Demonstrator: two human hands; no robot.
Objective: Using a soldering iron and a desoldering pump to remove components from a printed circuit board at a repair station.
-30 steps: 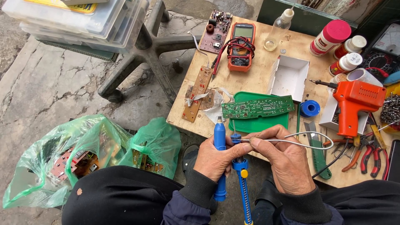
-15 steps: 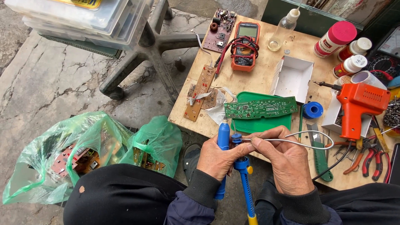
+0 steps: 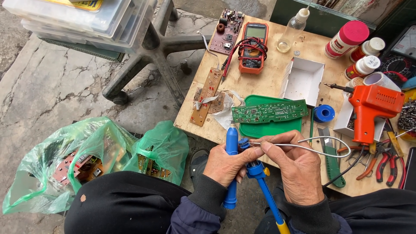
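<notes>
Head view: the left hand [image 3: 227, 164] is closed around a blue plastic desoldering pump [image 3: 232, 167], held upright just off the near edge of the small wooden work table [image 3: 268, 73]. Beside it, touching at the fingertips, the right hand [image 3: 297, 167] pinches a curved length of silver solder wire [image 3: 320, 149] between thumb and forefinger, while a blue-handled soldering iron with a yellow end [image 3: 264, 190] runs down between the two hands toward the lap.

Just past the hands, at the table's near edge, a long green circuit board [image 3: 268, 111] lies across a green plastic tray [image 3: 271, 128]. To the right sit a blue spool [image 3: 324, 113] and an orange pistol-shaped soldering gun [image 3: 372, 108], near the right hand; red-handled pliers [image 3: 383, 164] crowd the near right corner. A white open cardboard box [image 3: 303, 80] and an orange multimeter with red leads [image 3: 253, 47] stand farther back. The tabletop has bare wood only around its middle and far left edge. Left of the table lies cracked concrete floor [image 3: 47, 86], with green plastic bags of circuit boards [image 3: 86, 160] by the knee.

Against half a second ago, the hands hold the same grip in the same place; the solder wire's loop looks slightly flatter.
</notes>
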